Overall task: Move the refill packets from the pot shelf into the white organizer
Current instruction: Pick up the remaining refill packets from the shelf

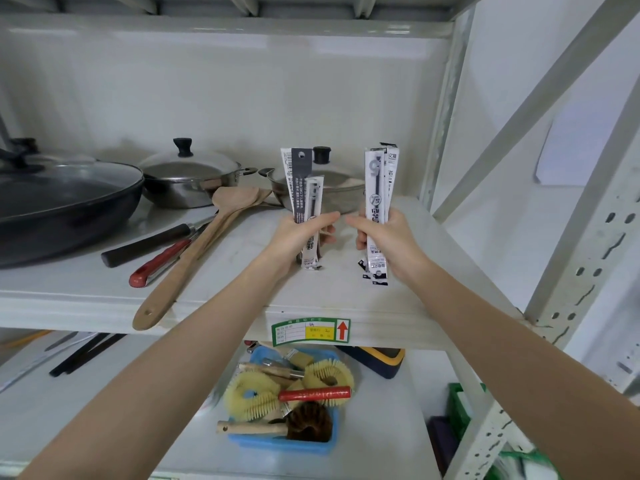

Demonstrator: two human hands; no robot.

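On the pot shelf (214, 299), both hands hold refill packets upright, clear of the shelf surface or barely above it. Left hand (300, 237) grips a small bundle of packets (304, 202) around their lower half, fingers curled about them, thumb across the front. Right hand (388, 242) grips a second bundle (379, 188) the same way, upper ends standing well above the fingers, lower ends hanging just below the palm. The two bundles stand near each other, apart, in front of a lidded steel pot (322, 188). No loose packets are visible on the shelf. Judgement: pick-up appears complete; transfer is not yet done. The white organizer is not in view, so its location cannot be stated. Remaining: carry both bundles away and deposit them.
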